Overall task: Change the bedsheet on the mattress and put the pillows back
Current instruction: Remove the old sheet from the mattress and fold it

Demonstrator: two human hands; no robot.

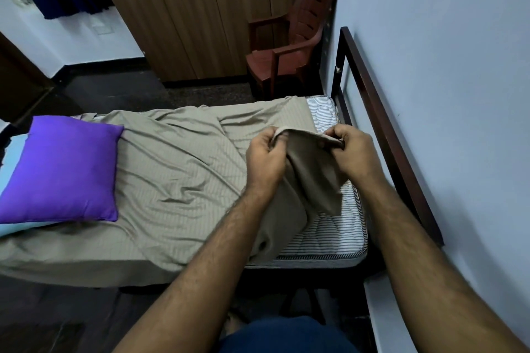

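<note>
Both of your hands are closed on one edge of the bedsheet (177,180): the left hand (265,165) bunches it in a fist, the right hand (354,156) pinches it just beside, and the cloth between them is lifted off the mattress (329,233). By my judgement you are mid-strip or mid-spread at this end; whether the sheet is coming off or going on cannot be told. Next you need a firm pull along the mattress, with the purple pillow (61,172) cleared off first, since it lies on the sheet at the mattress's far left. The sheet is taupe, faintly striped and rumpled, covering most of the mattress, whose striped ticking shows bare at the right end. Beyond the mattress stand a brown plastic chair (289,37) and a wooden wardrobe (200,8).
</note>
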